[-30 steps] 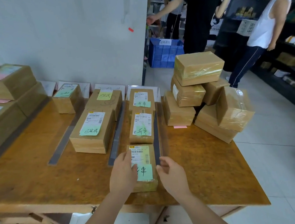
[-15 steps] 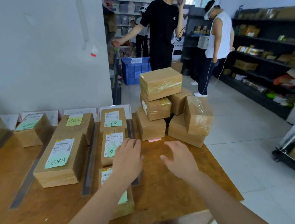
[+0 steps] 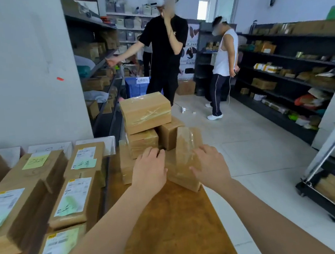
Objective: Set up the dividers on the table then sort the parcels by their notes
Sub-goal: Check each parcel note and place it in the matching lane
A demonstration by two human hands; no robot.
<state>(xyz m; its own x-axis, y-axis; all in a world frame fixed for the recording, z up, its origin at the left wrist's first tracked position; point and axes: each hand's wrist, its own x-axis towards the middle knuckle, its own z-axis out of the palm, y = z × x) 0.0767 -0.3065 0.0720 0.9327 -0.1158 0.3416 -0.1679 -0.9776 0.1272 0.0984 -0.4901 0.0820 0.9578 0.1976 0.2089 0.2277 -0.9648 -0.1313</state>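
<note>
— Table [image 3: 170,217] first: what lies on it?
— A pile of parcels [image 3: 146,112] in the middle of the frame: brown boxes stacked a few high, shiny with clear tape. At the pile's lower right, a tilted parcel [image 3: 185,159] leans against the rest.
— And the sorted ones?
— Lower left of the frame, in rows. The near ones carry a printed label and a sticky note. One has a green note [image 3: 85,163], and the box to its left has a yellow note [image 3: 35,161]. A dark divider [image 3: 106,183] runs along the table between the right-hand row and the pile. White cards [image 3: 50,149] stand against the wall behind the rows.
— Hands?
— Both are stretched out toward the pile, centre frame. The left hand [image 3: 149,169] is flat with its fingers straight, the tips at the front of a middle box. The right hand [image 3: 210,165] has its fingers spread and loose, just beside the tilted parcel. Neither grasps anything. Whether they touch the boxes I cannot tell.
— Behind the table?
— Upper centre, a person in a black shirt [image 3: 164,52] holds one arm out sideways. To the right is a person in a white vest [image 3: 224,55]. A blue crate [image 3: 134,90] sits on the floor beyond the pile. Dark shelves [image 3: 289,71] of goods line the right side, and a trolley [image 3: 330,193] stands at the lower right.
</note>
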